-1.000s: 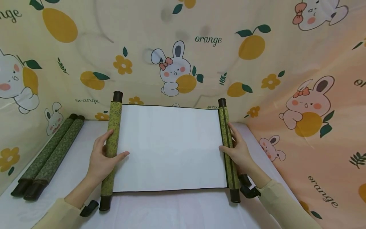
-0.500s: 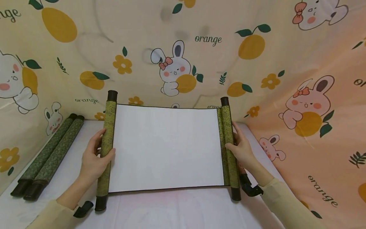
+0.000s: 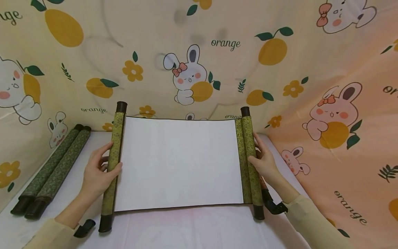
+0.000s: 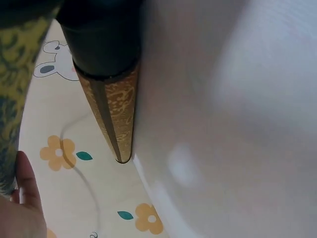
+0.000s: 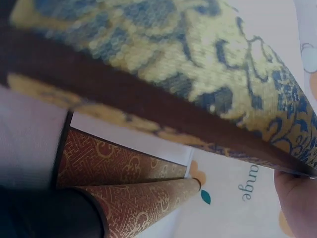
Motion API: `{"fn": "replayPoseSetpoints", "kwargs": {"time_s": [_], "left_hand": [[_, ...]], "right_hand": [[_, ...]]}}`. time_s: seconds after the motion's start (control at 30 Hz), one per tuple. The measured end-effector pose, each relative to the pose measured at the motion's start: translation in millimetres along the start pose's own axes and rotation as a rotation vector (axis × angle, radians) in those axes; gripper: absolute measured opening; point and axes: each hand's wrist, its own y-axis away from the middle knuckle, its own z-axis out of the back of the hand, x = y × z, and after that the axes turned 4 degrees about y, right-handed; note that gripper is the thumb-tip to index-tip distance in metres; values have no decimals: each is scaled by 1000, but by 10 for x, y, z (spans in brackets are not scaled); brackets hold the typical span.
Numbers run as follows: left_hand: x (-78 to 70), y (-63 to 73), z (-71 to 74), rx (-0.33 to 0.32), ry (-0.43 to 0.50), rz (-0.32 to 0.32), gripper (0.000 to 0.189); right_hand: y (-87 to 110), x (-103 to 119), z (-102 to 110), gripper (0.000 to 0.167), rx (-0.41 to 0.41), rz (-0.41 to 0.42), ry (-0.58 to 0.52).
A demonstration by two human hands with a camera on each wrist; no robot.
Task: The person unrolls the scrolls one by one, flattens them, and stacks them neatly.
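Note:
My left hand [image 3: 96, 174] holds the left roller [image 3: 117, 128] of a hanging scroll, thumb on its front and fingers behind. My right hand [image 3: 264, 166] grips the right roller [image 3: 248, 135] in the same way. Both rollers are yellow-green patterned with dark end caps, and the blank white sheet [image 3: 180, 162] is stretched between them. In the right wrist view the roller looks yellow and blue [image 5: 208, 64] with a brown strip. Below it lies a red scroll [image 5: 143, 203], part of its patterned band spread flat. The head view mostly hides that red scroll behind the held one.
Two dark green scroll rollers [image 3: 59, 169] lie side by side on the white table [image 3: 174, 231] at the left. A brown gold-patterned roller [image 4: 121, 99] shows in the left wrist view. A printed curtain [image 3: 230, 76] with rabbits and oranges hangs behind.
The left hand has moved left with its roller, widening the white sheet. The right hand has shifted slightly right, and a yellow-green band now shows beside the right roller.

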Motion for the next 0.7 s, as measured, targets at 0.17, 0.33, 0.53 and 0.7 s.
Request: {"fn": "replayPoseSetpoints", "kwargs": {"time_s": [0.17,0.33,0.53,0.7], "left_hand": [[33,2,24,-4,15,-49,72],[25,12,41,17,29,-26,65],[-13,14,76,63,22,10,67],[7,46,83,75,6,10,69]], "right_hand": [[11,1,7,94,-11,13,41],[22,-3,8,95,-12,-14,84],[13,-26,-10,100,-12,-10,117],[14,-28,-23,96,5,8,108]]}}
